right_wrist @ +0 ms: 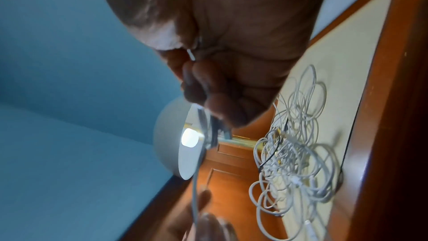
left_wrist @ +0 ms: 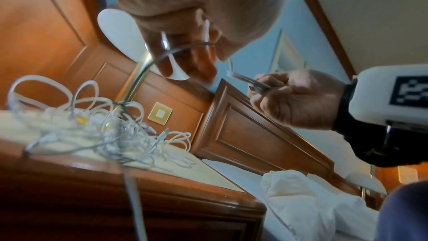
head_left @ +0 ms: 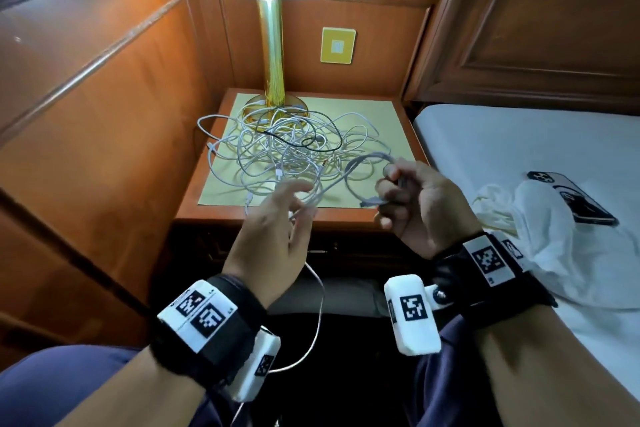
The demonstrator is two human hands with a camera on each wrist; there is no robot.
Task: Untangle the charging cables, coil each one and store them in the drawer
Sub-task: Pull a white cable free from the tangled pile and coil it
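Nightstand point(head_left: 391, 215) holds tangled cables point(head_left: 287, 149); right hand point(head_left: 420, 204) grips grey cable point(head_left: 360, 170), left hand point(head_left: 277, 229) loose

One tangled heap of white charging cables point(head_left: 287, 152), one thin black cable point(head_left: 313, 142), one grey cable point(head_left: 360, 166) between the fingers, one brass lamp point(head_left: 273, 55), two hands.

1. Table lamp point(head_left: 272, 45) with pale shade and brass stem, standing at the back of the nightstand point(head_left: 408, 118).
2. Yellow wall plate point(head_left: 338, 45) on the wood panelling behind.
3. Bed point(head_left: 519, 135) with white sheet alongside the nightstand.
4. Phone point(head_left: 571, 198) lying on the sheet.
5. Crumpled white cloth point(head_left: 554, 246) touching the phone.
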